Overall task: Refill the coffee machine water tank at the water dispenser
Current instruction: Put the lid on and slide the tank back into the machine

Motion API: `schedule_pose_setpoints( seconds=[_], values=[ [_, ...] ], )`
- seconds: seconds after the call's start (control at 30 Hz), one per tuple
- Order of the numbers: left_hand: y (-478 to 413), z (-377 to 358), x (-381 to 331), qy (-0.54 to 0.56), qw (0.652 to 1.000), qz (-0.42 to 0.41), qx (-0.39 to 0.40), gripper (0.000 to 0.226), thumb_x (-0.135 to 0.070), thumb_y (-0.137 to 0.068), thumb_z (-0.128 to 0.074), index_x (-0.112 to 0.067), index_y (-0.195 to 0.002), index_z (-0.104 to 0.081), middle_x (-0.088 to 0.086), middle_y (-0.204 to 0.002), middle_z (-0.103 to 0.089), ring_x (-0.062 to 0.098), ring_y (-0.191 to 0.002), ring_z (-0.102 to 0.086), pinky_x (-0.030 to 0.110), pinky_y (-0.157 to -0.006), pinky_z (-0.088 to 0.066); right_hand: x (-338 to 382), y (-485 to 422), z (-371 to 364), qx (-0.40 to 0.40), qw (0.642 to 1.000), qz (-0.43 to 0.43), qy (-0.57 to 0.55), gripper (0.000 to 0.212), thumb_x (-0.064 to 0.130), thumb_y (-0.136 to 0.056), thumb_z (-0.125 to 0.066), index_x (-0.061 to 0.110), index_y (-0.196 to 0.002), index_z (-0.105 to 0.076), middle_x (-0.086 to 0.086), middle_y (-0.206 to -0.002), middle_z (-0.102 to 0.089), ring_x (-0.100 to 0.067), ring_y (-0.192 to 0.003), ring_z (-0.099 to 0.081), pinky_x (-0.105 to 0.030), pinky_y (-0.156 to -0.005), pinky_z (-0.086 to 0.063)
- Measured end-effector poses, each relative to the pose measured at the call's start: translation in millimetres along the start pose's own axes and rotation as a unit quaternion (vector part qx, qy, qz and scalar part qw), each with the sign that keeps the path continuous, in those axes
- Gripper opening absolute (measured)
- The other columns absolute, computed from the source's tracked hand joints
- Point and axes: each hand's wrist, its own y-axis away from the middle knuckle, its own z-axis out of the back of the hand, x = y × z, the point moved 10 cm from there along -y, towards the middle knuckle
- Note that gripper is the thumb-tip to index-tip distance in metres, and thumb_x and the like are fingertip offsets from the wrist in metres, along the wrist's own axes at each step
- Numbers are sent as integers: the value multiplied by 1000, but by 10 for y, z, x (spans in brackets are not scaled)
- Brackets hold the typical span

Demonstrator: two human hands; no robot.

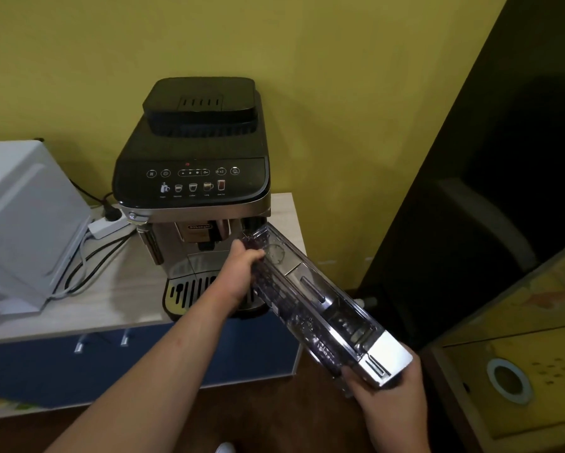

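The right hand (pixel 390 395) is closest: it cups the near end of the long clear plastic water tank w/ a silver-white front cap (pixel 313 299) from below, fingers curled around the cap's corner. The left hand (pixel 241 273) reaches further out and grips the tank's left wall near the far end, fingers wrapped over the edge. Two holds, one at each end, prob. bc the tank is long and narrow and would swing or tip w/ one hand only.

The tank is in the air, lying diagonal, its far end just beside the right front side of the black and silver automatic coffee machine (pixel 193 152), i.e. at the slot where it belongs. The open top faces up, which keeps any water in. How much water is inside I cannot tell; the walls show only dark reflections.

A small red light (pixel 187 164) is on at the machine's touch panel, maybe the low-water sign. The machine stands on a pale wood-look worktop (pixel 111 299) over a blue cabinet front (pixel 176 354), against a yellow wall. Left of it stands a white box-shaped appliance (pixel 23 217), w/ a white power strip (pixel 108 225) and black cables between them.

No water dispenser that I can recognise is in view, so I judge the tank is either going out to it or coming back.
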Motion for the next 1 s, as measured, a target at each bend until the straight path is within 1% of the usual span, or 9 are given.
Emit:
schedule_pose_setpoints(
  seconds=[0.17,0.23,0.37,0.47,0.53,0.6,0.77,0.87,1.0],
  values=[
    [-126,28,-76,-1,1000,0,-19,18,-10,-97,-41,-10,-115,-45,5,-100,-55,17,-93,-56,53,-100,-46,-7,59,-122,14,1000,-3,-2,79,-14,-54,-85,42,-98,-51,6,-96,-65,-7,-89,-62,-26,-70,-52],
    [-132,8,-118,-6,1000,-8,-13,14,-8,-97,-39,-15,-105,-48,4,-96,-55,18,-90,-56,53,-100,-46,-19,100,-149,14,1000,15,10,80,-17,-53,-85,39,-99,-53,6,-88,-69,-5,-84,-66,-25,-69,-56],
    [-191,-41,-129,-18,1000,15,-3,15,-10,-94,-41,-15,-85,-52,6,-85,-58,25,-86,-58,54,-99,-44,-106,187,-235,21,999,19,32,80,-9,-51,-89,42,-102,-53,30,-93,-65,5,-87,-64,-10,-73,-51],
    [-247,-24,-104,-13,999,35,-13,13,-12,-92,-42,-12,-86,-54,5,-80,-57,23,-79,-57,51,-94,-47,-51,234,-262,11,999,25,42,73,-1,-48,-92,35,-100,-56,27,-88,-68,10,-83,-63,-4,-68,-48],
    [-264,-14,-87,-20,999,41,-18,15,-13,-89,-42,-15,-79,-53,4,-75,-55,24,-74,-55,46,-85,-48,-49,267,-292,8,998,22,54,71,1,-46,-93,37,-95,-56,13,-79,-70,5,-81,-65,-9,-68,-50],
    [-283,-3,-75,-30,998,46,-26,13,-16,-84,-43,-15,-74,-52,4,-70,-53,24,-69,-54,42,-75,-45,-35,301,-329,9,998,18,65,71,5,-45,-94,41,-92,-54,10,-82,-69,-5,-79,-67,-21,-73,-54],
    [-268,46,-126,-60,996,37,-50,13,-15,-87,-44,-18,-77,-51,2,-70,-52,21,-68,-52,39,-72,-43,-26,430,-418,9,997,12,75,75,9,-42,-95,47,-93,-54,15,-85,-69,-5,-84,-65,-32,-83,-55],
    [-272,102,-162,-106,992,26,-57,19,-12,-93,-42,-18,-78,-52,-3,-77,-49,12,-68,-48,34,-74,-43,-38,521,-549,26,996,29,80,88,14,-43,-95,66,-96,-46,35,-97,-62,11,-93,-59,-19,-79,-51],
    [-236,127,-217,-73,995,12,-71,17,-17,-88,-42,-25,-101,-51,4,-92,-56,24,-89,-56,39,-85,-45,-26,591,-657,34,996,40,76,91,17,-44,-95,71,-97,-44,44,-104,-54,19,-98,-53,-13,-79,-52]
  ],
)
